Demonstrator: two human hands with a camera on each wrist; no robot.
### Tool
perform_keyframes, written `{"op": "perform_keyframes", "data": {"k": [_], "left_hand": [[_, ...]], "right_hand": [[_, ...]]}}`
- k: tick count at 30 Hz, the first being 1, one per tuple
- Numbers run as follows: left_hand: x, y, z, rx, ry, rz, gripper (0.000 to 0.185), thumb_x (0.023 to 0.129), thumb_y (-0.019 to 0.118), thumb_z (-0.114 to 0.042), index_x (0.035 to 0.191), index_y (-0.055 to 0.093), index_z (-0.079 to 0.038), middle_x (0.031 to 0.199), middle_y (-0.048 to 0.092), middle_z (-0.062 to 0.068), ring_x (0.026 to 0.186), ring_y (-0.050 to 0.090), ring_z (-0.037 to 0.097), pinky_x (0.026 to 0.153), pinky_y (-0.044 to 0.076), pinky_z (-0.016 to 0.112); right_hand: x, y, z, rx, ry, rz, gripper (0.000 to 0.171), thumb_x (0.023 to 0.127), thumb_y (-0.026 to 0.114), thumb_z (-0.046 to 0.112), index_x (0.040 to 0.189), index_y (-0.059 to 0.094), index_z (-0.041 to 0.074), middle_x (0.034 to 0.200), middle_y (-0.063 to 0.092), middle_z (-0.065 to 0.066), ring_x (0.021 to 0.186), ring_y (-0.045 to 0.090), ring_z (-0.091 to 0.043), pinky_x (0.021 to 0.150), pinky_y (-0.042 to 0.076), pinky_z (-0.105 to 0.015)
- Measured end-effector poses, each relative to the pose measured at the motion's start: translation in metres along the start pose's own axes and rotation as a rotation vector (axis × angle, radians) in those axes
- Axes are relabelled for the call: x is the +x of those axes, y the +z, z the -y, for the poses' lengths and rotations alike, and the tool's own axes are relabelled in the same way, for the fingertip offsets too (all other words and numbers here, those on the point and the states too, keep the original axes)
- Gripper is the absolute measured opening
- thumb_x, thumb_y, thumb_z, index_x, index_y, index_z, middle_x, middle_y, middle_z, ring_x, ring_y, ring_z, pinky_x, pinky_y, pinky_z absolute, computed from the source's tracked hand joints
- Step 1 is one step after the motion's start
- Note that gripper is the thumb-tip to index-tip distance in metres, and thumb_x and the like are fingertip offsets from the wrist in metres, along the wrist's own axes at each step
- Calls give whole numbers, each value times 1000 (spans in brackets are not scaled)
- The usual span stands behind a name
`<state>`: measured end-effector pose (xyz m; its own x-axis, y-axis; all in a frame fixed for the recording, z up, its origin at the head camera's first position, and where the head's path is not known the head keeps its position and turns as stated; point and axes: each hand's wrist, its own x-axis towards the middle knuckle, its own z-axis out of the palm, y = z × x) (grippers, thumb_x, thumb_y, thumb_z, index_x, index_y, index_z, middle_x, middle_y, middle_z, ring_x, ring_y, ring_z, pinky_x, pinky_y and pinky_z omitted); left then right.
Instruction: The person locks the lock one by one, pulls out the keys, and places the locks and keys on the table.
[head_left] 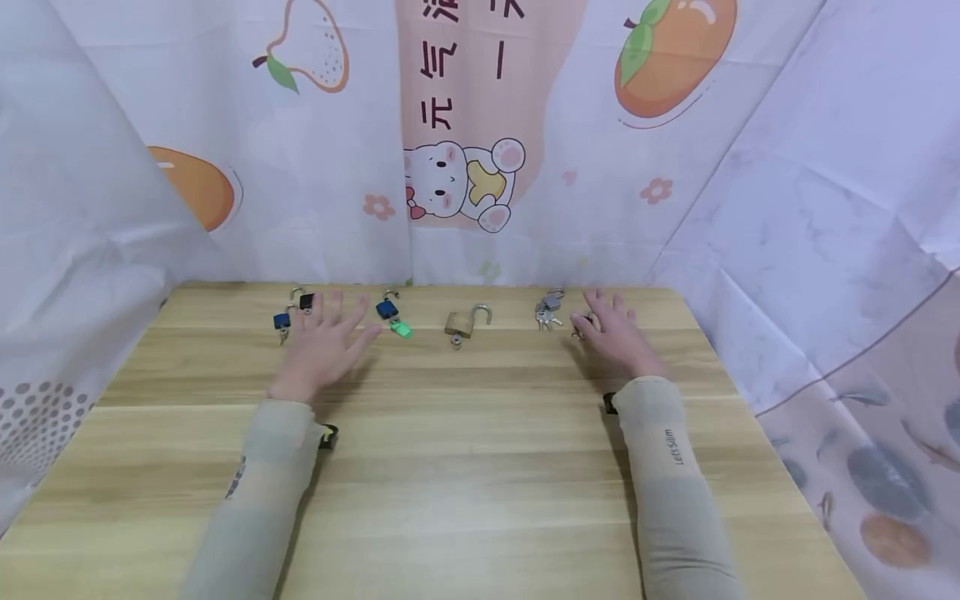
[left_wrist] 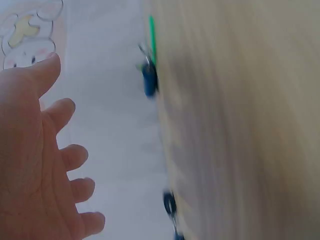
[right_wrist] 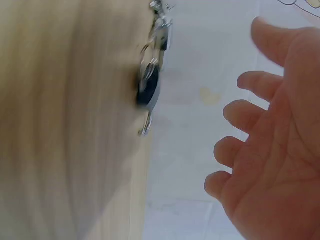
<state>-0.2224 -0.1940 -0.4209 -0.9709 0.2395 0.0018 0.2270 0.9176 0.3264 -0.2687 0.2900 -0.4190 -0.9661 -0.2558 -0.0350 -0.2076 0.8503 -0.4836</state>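
Note:
My left hand [head_left: 318,346], fingers spread, is held over the table's far left part and holds nothing. Close by it are a black padlock [head_left: 307,302] and a blue padlock [head_left: 282,322], both with raised shackles. To its right lies another blue padlock [head_left: 387,309] with a green tag [head_left: 402,329]. My right hand [head_left: 617,335], its fingers extended, is above a padlock [right_wrist: 149,90] it partly hides in the head view. Left of that hand lies a silver padlock [head_left: 552,302] with several keys [head_left: 547,318]. A brass padlock [head_left: 459,324] lies between the hands, shackle open.
The padlocks form a row along the far edge of the wooden table [head_left: 465,467]. A small key [head_left: 457,340] sits at the brass padlock's bottom. Printed curtain [head_left: 315,183] hangs directly behind the table and along its sides.

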Motion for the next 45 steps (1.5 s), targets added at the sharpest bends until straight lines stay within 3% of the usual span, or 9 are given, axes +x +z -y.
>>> {"op": "perform_keyframes", "data": {"k": [7, 14, 19, 23, 26, 29, 32, 38, 45], "left_hand": [[30, 15, -51, -79, 95, -11, 72, 106, 26, -62, 164, 8, -25, 166, -3, 21, 151, -10, 41, 119, 0, 65], [56, 31, -99, -147, 158, -12, 71, 107, 36, -54, 163, 16, -14, 166, 6, 22, 152, 1, 42, 123, 6, 57], [70, 50, -139, -229, 203, 25, 72, 106, 50, -46, 160, 24, -6, 165, 20, 18, 152, 18, 36, 123, 16, 51], [79, 70, -170, -390, 261, 103, 69, 105, 55, -38, 156, 31, 2, 162, 29, 20, 150, 26, 33, 123, 20, 46], [84, 81, -186, -424, 306, 158, 66, 105, 56, -36, 153, 36, 4, 159, 36, 20, 147, 32, 33, 122, 25, 41], [87, 87, -194, -392, 322, 177, 62, 104, 58, -34, 150, 42, 4, 155, 42, 20, 144, 39, 32, 120, 30, 41], [88, 89, -196, -363, 293, 167, 57, 104, 60, -33, 146, 48, 3, 151, 48, 19, 140, 44, 32, 118, 34, 42], [89, 92, -193, -353, 256, 140, 50, 102, 63, -29, 139, 56, 3, 142, 57, 19, 133, 52, 34, 114, 40, 44], [90, 95, -187, -453, 145, 151, 47, 100, 65, -18, 141, 55, 3, 135, 61, 19, 122, 59, 32, 106, 47, 44]], "right_hand": [[13, 6, 11, 70, -37, -50, 71, 108, 45, 45, 163, 16, 9, 167, 8, -22, 150, 1, -49, 120, 8, -65], [28, 12, 16, 129, -45, -47, 66, 108, 47, 38, 161, 22, 5, 166, 17, -20, 152, 13, -41, 123, 14, -55], [41, 18, 15, 157, -34, -52, 56, 107, 51, 17, 156, 32, -2, 160, 30, -24, 146, 32, -39, 121, 24, -52], [52, 25, 16, 133, -21, -31, 49, 106, 49, 9, 152, 38, -4, 155, 38, -26, 141, 39, -42, 118, 30, -54], [60, 31, 16, 81, -21, -6, 47, 105, 46, 6, 150, 40, -6, 153, 41, -27, 140, 39, -44, 118, 30, -55], [66, 35, 15, 30, -39, 13, 44, 104, 45, 1, 147, 45, -7, 150, 44, -27, 138, 42, -45, 116, 32, -55], [68, 35, 16, 4, -58, 34, 43, 103, 45, -2, 145, 49, -6, 151, 45, -26, 139, 41, -44, 116, 33, -54], [66, 35, 27, 18, -80, 64, 40, 100, 55, -2, 140, 58, -1, 136, 59, -25, 121, 58, -40, 105, 47, -52], [66, 45, 39, 70, -95, 74, 45, 95, 65, -4, 139, 59, 0, 138, 59, -22, 129, 55, -38, 110, 43, -49]]}}
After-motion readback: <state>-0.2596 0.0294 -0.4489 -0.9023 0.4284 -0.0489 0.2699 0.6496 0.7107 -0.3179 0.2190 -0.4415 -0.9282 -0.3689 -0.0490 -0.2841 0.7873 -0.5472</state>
